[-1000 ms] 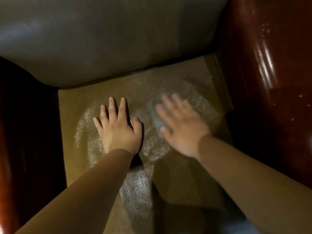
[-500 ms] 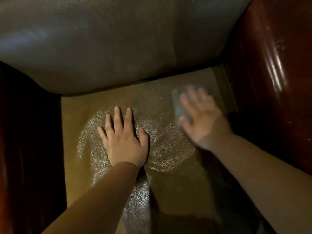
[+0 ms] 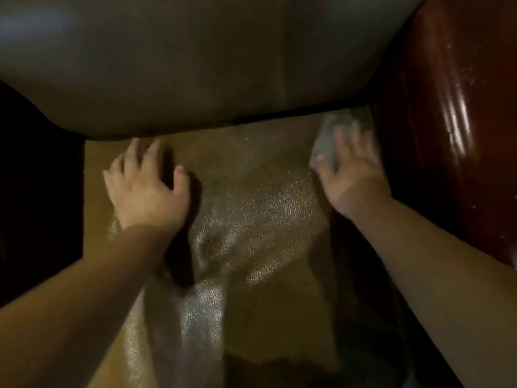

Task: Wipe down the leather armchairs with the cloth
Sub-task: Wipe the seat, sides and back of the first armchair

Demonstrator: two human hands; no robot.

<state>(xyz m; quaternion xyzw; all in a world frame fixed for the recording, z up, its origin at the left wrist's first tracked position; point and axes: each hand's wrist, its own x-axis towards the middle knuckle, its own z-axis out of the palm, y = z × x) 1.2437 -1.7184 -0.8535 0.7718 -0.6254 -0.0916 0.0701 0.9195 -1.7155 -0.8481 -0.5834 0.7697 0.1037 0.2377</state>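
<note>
I look down onto the tan leather seat cushion (image 3: pixel 251 219) of an armchair, its grain shining in the middle. My right hand (image 3: pixel 352 175) presses a small grey cloth (image 3: pixel 328 144) flat onto the seat's far right corner, fingers spread and blurred by motion. My left hand (image 3: pixel 145 186) rests palm down on the far left part of the seat, fingers slightly bent and holding nothing. The grey-brown leather backrest (image 3: pixel 195 60) bulges over the far edge of the seat.
A glossy dark red armrest (image 3: pixel 447 121) rises right beside my right hand. The left armrest (image 3: pixel 36 191) is a dark shape along the seat's left edge. The near part of the seat lies in shadow between my forearms.
My right hand has swept the cloth from the seat's middle to its far right corner. My left hand has slid left and farther back on the cushion.
</note>
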